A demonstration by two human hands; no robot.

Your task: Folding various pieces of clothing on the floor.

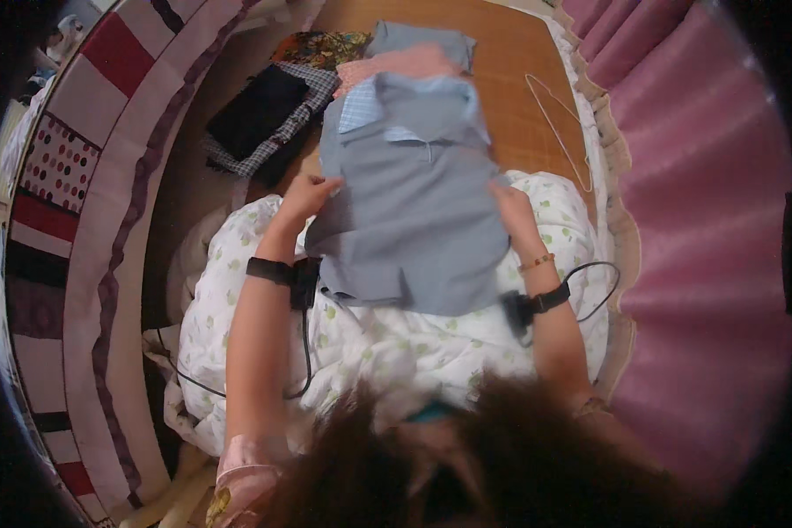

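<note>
A grey top (405, 211) lies spread in front of me, with light-blue checked cloth at its collar end, which points away from me. At its left edge my left hand (308, 195) pinches the fabric between thumb and fingers. My right hand (514, 209) grips the opposite edge; its fingertips are slightly blurred and partly behind the cloth. The near hem hangs over a white quilt (378, 343) with a small green print. Both wrists carry black straps with a small device and cable.
Beyond the top lie a salmon-pink knit (405, 63), a grey folded cloth (422, 40) and a patterned cloth (326, 48). Black folded clothing (260, 110) rests on checked fabric at the left. A white wire hanger (559, 128) lies on the brown wooden surface (519, 88). Pink curtain (704, 220) hangs at right.
</note>
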